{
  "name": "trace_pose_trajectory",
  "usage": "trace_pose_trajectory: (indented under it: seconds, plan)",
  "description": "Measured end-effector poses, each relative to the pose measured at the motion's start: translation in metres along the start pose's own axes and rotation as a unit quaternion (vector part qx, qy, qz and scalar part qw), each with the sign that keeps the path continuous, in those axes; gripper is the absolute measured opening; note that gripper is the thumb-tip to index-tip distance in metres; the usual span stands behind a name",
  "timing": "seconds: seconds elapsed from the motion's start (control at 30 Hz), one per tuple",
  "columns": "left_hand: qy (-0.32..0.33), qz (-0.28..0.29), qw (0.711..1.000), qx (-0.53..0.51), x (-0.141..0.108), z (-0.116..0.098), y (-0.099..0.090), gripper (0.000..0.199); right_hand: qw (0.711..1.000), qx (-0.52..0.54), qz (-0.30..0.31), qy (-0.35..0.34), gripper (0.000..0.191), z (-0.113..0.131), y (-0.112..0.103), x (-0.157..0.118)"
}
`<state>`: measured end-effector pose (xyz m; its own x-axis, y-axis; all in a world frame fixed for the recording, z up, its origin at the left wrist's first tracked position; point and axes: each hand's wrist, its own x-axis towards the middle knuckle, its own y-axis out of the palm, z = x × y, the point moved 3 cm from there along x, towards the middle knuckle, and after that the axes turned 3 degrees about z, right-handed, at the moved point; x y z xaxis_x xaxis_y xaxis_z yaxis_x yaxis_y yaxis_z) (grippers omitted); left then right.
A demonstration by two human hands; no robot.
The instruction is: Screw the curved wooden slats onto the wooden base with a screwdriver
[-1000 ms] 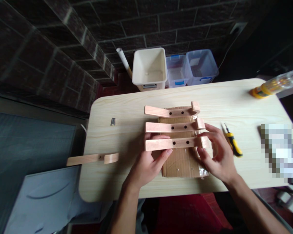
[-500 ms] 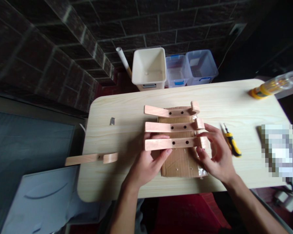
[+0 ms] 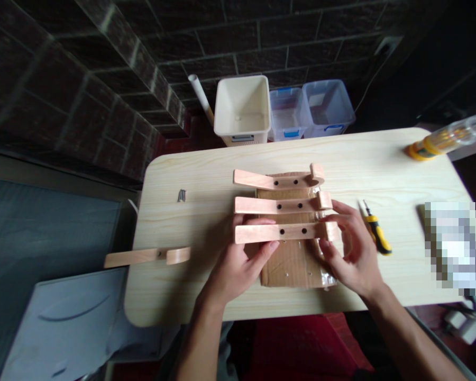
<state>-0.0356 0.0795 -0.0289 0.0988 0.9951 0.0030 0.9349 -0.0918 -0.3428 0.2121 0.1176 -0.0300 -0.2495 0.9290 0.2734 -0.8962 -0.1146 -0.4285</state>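
Note:
Three light wooden hooks lie side by side across a brown cardboard box (image 3: 289, 264) wrapped partly in clear tape. My left hand (image 3: 238, 264) pinches the nearest wooden hook (image 3: 262, 233) near its straight arm, thumb on the near side and fingers behind. At its curled end, my right hand (image 3: 353, 248) grips the same hook between thumb and fingers. Just beyond are the middle wooden hook (image 3: 257, 205) and the far wooden hook (image 3: 257, 179). Each of the three shows two dark holes. Small holes show in the box's near part.
A fourth wooden hook (image 3: 143, 257) overhangs the table's left edge. Several screws (image 3: 182, 196) lie at the left. A yellow-and-black screwdriver (image 3: 376, 235) rests right of my right hand. A clear bottle-like container (image 3: 436, 143) is at the far right; bins (image 3: 241, 132) stand behind the table (image 3: 206, 169).
Both hands keep their hold on the nearest hook with hardly any movement. The whole view has shifted very slightly.

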Motion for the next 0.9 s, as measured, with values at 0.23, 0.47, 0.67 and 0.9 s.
trace_pose_trajectory:
  seconds: [0.23,0.47,0.67,0.9]
  plan:
    - [-0.002,-0.004,1.0,0.0,0.0001,0.0011,0.0002,0.028,1.0,0.003,0.002,0.002,0.031,0.0013,-0.0016,0.0004]
    - [-0.002,-0.005,1.0,-0.003,-0.0009,0.0016,0.0003,0.028,1.0,0.004,0.002,0.005,0.031,0.0001,-0.0006,-0.0006]
    - [-0.004,-0.005,1.0,0.004,-0.0005,0.0026,-0.0006,0.031,1.0,0.003,0.006,0.005,0.031,0.0013,-0.0006,-0.0001]
    - [-0.002,-0.007,1.0,0.012,-0.0005,0.0017,-0.001,0.031,1.0,0.003,0.009,0.001,0.032,0.0012,-0.0008,0.0005]
